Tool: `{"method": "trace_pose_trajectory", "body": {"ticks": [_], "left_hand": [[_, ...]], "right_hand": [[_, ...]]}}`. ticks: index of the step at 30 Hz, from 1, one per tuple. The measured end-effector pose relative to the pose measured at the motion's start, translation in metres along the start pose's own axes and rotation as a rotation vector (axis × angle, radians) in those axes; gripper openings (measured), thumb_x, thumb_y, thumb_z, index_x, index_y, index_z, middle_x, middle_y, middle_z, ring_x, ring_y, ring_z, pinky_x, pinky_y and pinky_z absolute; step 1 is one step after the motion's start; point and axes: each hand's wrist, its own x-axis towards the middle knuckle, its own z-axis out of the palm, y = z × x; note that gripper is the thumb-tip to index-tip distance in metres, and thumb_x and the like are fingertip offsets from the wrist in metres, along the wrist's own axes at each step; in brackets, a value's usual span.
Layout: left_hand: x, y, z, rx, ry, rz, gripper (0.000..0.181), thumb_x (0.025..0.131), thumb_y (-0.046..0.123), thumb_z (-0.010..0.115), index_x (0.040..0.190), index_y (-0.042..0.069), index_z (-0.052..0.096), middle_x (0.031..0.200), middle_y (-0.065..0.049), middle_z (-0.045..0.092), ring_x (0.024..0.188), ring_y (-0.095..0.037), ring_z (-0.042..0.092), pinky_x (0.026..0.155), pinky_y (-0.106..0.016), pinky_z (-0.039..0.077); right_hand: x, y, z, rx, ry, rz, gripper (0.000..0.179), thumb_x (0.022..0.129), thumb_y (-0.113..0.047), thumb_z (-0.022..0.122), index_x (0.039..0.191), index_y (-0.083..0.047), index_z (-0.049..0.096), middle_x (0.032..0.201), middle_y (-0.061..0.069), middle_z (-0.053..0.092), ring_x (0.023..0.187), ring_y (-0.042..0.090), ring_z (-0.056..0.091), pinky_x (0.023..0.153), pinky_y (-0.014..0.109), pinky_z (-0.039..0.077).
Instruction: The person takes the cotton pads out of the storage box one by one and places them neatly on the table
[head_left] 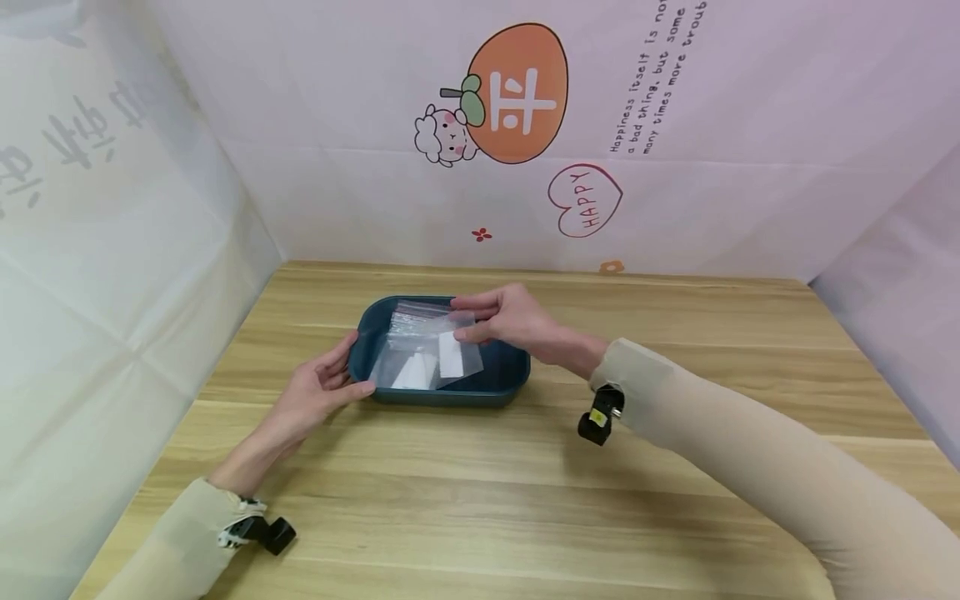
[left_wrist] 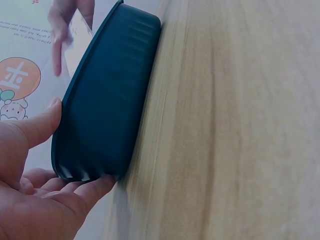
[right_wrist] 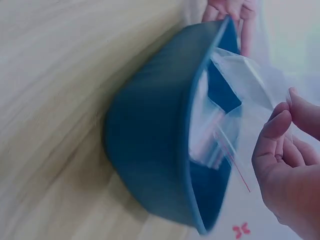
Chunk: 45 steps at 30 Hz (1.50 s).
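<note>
A dark blue plastic bin (head_left: 442, 398) stands on the wooden table with small clear zip bags (head_left: 408, 358) in it, some with white pieces inside. My left hand (head_left: 311, 392) grips the bin's left end; the thumb lies at the rim and the fingers against the end wall, as the left wrist view shows. Over the bin, my right hand (head_left: 517, 321) pinches a clear zip bag (head_left: 468, 360) between thumb and forefinger. A white piece (head_left: 450, 354) shows in or behind this bag; I cannot tell which. In the right wrist view, the pinched bag (right_wrist: 250, 82) rises past the rim.
The wooden table top (head_left: 480, 500) runs out around the bin. Behind it hangs a white printed cloth (head_left: 360, 192), with more white cloth (head_left: 112, 275) along the left side. A small black camera (head_left: 596, 425) hangs from the right wrist.
</note>
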Motion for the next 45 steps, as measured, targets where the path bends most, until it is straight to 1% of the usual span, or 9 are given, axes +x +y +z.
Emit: {"method": "trace_pose_trajectory", "body": {"ticks": [7, 10, 17, 19, 23, 26, 34, 40, 45], "left_hand": [[-0.002, 0.0, -0.002, 0.009, 0.008, -0.014, 0.089, 0.1, 0.011, 0.076, 0.167, 0.005, 0.018, 0.172, -0.015, 0.016, 0.153, -0.035, 0.028, 0.111, -0.023, 0.039], [-0.002, 0.001, -0.002, 0.004, 0.012, -0.018, 0.089, 0.099, 0.01, 0.076, 0.167, 0.005, 0.019, 0.172, -0.015, 0.017, 0.153, -0.034, 0.028, 0.11, -0.022, 0.039], [-0.002, 0.002, -0.002, -0.002, 0.015, -0.014, 0.089, 0.099, 0.007, 0.075, 0.167, 0.003, 0.018, 0.172, -0.017, 0.017, 0.153, -0.036, 0.029, 0.109, -0.021, 0.04], [-0.002, 0.001, -0.002, -0.007, 0.013, -0.015, 0.089, 0.099, 0.006, 0.075, 0.167, 0.002, 0.018, 0.172, -0.017, 0.017, 0.153, -0.036, 0.029, 0.11, -0.022, 0.04], [-0.001, 0.001, -0.002, -0.01, 0.012, -0.02, 0.089, 0.099, 0.006, 0.075, 0.167, 0.003, 0.018, 0.172, -0.018, 0.017, 0.153, -0.036, 0.029, 0.11, -0.024, 0.04], [0.0, 0.002, -0.002, -0.011, 0.01, -0.022, 0.09, 0.099, 0.008, 0.076, 0.167, 0.004, 0.018, 0.172, -0.018, 0.017, 0.153, -0.036, 0.029, 0.11, -0.025, 0.04], [0.0, 0.003, 0.0, -0.013, 0.005, -0.025, 0.09, 0.099, 0.008, 0.076, 0.167, 0.004, 0.018, 0.172, -0.018, 0.016, 0.153, -0.036, 0.028, 0.111, -0.026, 0.039], [0.0, 0.003, 0.0, -0.013, 0.002, -0.019, 0.09, 0.099, 0.008, 0.076, 0.167, 0.003, 0.018, 0.172, -0.019, 0.017, 0.153, -0.037, 0.028, 0.111, -0.027, 0.039], [0.001, 0.002, 0.0, -0.016, 0.006, -0.009, 0.089, 0.099, 0.006, 0.075, 0.167, 0.002, 0.018, 0.172, -0.019, 0.017, 0.153, -0.037, 0.028, 0.112, -0.026, 0.039]], "right_hand": [[-0.03, -0.008, -0.035, 0.043, 0.01, -0.026, 0.058, 0.096, -0.005, 0.078, 0.15, -0.004, 0.058, 0.141, 0.011, 0.067, 0.127, 0.025, 0.064, 0.099, 0.04, 0.058], [-0.043, -0.007, -0.052, 0.057, 0.025, -0.033, 0.059, 0.097, -0.006, 0.077, 0.152, -0.003, 0.056, 0.144, 0.013, 0.064, 0.124, 0.024, 0.065, 0.096, 0.037, 0.058], [-0.069, 0.004, -0.085, 0.056, 0.099, -0.019, 0.059, 0.099, -0.007, 0.075, 0.154, -0.005, 0.054, 0.146, 0.012, 0.063, 0.096, 0.015, 0.062, 0.084, 0.028, 0.058], [-0.075, 0.01, -0.092, 0.051, 0.114, -0.005, 0.06, 0.099, -0.008, 0.074, 0.155, -0.006, 0.053, 0.149, 0.011, 0.061, 0.101, 0.018, 0.06, 0.084, 0.027, 0.057], [-0.084, 0.026, -0.104, 0.071, 0.118, 0.017, 0.063, 0.102, -0.011, 0.072, 0.159, -0.006, 0.047, 0.156, 0.014, 0.053, 0.138, 0.028, 0.049, 0.092, 0.025, 0.056], [-0.09, 0.04, -0.111, 0.108, 0.116, 0.029, 0.066, 0.103, -0.011, 0.071, 0.161, -0.005, 0.042, 0.16, 0.015, 0.048, 0.151, 0.032, 0.037, 0.097, 0.024, 0.055], [-0.091, 0.085, -0.114, 0.168, 0.123, 0.091, 0.07, 0.099, -0.008, 0.075, 0.16, 0.002, 0.04, 0.158, 0.019, 0.047, 0.147, 0.034, 0.041, 0.1, 0.024, 0.054], [-0.088, 0.108, -0.114, 0.134, 0.097, 0.101, 0.07, 0.1, -0.007, 0.073, 0.159, 0.006, 0.038, 0.163, 0.021, 0.041, 0.151, 0.036, 0.035, 0.1, 0.023, 0.053], [-0.084, 0.118, -0.115, 0.029, 0.088, 0.12, 0.068, 0.099, -0.007, 0.075, 0.157, 0.007, 0.043, 0.16, 0.021, 0.044, 0.148, 0.036, 0.039, 0.094, 0.022, 0.055]]}}
